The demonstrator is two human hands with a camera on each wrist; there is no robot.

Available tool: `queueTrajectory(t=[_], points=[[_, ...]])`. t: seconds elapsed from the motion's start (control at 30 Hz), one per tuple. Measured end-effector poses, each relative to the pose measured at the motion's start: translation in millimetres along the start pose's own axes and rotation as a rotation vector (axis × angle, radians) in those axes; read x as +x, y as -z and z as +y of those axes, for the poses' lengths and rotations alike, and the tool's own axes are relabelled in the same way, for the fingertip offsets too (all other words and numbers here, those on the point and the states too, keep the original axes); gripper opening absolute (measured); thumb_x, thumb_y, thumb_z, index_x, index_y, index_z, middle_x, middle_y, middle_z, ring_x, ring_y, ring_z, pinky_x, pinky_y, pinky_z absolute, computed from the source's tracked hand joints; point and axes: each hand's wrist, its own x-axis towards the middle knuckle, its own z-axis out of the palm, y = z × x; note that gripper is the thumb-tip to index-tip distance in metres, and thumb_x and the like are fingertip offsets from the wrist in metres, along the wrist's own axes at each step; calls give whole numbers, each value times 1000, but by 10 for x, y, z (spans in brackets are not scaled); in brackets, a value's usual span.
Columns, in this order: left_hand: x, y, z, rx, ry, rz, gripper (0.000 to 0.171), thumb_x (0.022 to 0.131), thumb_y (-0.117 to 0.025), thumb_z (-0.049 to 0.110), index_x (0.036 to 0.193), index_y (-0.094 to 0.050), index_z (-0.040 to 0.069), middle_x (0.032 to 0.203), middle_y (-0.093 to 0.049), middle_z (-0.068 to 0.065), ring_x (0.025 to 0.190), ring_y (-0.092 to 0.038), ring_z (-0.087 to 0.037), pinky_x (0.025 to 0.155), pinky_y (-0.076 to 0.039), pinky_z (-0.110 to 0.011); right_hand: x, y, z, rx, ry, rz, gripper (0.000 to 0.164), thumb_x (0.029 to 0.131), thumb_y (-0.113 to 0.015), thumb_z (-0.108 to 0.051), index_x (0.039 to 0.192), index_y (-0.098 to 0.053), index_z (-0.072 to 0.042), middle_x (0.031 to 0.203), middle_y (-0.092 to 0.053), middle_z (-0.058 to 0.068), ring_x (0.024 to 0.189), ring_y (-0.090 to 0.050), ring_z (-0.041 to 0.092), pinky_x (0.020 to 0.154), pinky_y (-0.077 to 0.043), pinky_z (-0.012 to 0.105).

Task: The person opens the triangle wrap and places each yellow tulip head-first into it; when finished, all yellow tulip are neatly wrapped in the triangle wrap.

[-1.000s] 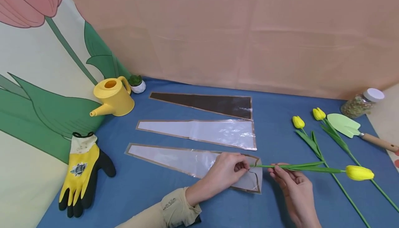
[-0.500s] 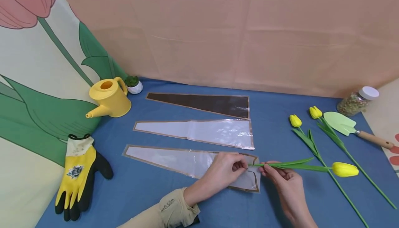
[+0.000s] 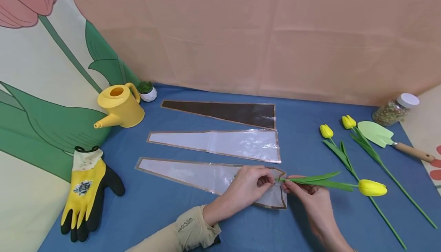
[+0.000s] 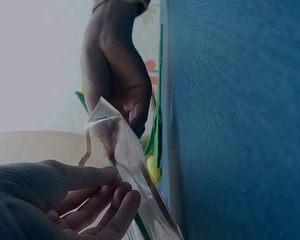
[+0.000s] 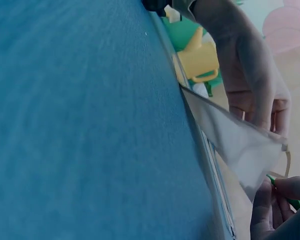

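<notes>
Two hands meet near the front of the blue counter [image 3: 165,213]: the left hand [image 3: 246,185] has its grip pinched on the wide end of the nearest sleeve [image 3: 193,172], and the right hand [image 3: 313,198] has its grip clamped on the stem of a yellow tulip [image 3: 373,187], stem end inside that sleeve, bloom outside, pointing right. Beyond lie a white sleeve [image 3: 220,143] and a dark sleeve [image 3: 234,114], with a watering can [image 3: 122,108] back left and a jar [image 3: 394,110] back right.
</notes>
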Motion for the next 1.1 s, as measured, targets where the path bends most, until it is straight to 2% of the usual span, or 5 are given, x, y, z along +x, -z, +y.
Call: queueTrajectory(t=[0.37, 0.63, 0.87, 1.1], points=[[3, 18, -1, -2, 4, 2, 10, 95, -81, 0, 92, -78, 9, 88, -74, 0, 76, -64, 3, 70, -49, -9, 49, -99, -31, -95, -60, -8, 35, 98, -81, -13, 126, -73, 8, 106, -80, -4, 97, -76, 11, 84, -61, 28], [6, 24, 8, -10, 3, 6, 8, 96, -80, 1, 93, -79, 8, 89, -75, -1, 76, -65, 2, 70, -49, -9, 60, -170, -31, -141, -38, -43, 31, 100, -76, -5, 125, -69, 12, 99, -79, 1, 86, -75, 11, 77, -59, 27], [5, 10, 8, -3, -2, 9, 8, 94, -82, 2, 92, -79, 9, 88, -74, 0, 75, -64, 3, 70, -48, -10, 75, -204, -18, -108, -89, -96, 28, 102, -67, 4, 127, -63, 15, 105, -77, 13, 87, -76, 14, 81, -63, 32], [7, 7, -8, -32, 0, 4, 10, 94, -81, 0, 91, -78, 9, 88, -74, -1, 75, -64, 2, 70, -49, -11, 87, -166, -21, -78, -137, -153, 33, 104, -66, 1, 133, -60, 16, 111, -77, 13, 93, -76, 13, 85, -63, 34]])
